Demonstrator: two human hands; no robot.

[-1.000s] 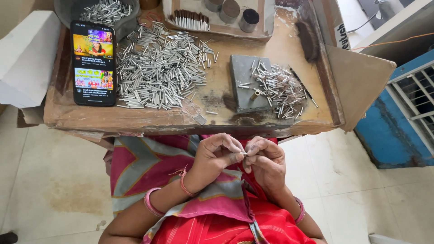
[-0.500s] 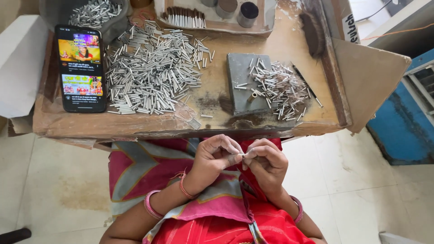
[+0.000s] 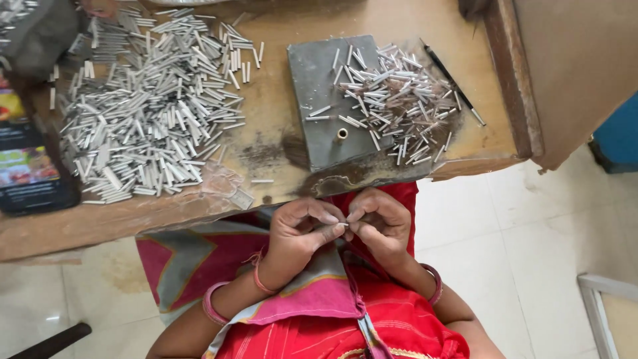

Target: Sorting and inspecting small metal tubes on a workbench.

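My left hand (image 3: 302,229) and my right hand (image 3: 379,223) meet fingertip to fingertip over my lap, just below the front edge of the wooden table (image 3: 279,143). Between them they pinch one small silver metal tube (image 3: 340,226). A large heap of like silver tubes (image 3: 149,110) covers the table's left half. A smaller heap of tubes (image 3: 392,103) lies partly on a grey metal block (image 3: 319,100) with a small brass-coloured hole.
A phone (image 3: 30,156) with a lit screen lies at the table's left edge. A thin dark tool (image 3: 455,83) rests right of the smaller heap. Pale tiled floor (image 3: 505,252) spreads to the right, with a white frame (image 3: 601,312) at the lower right.
The view has closed in on the table's front edge. My hands stay joined over my lap, still working the small tube between the fingertips.
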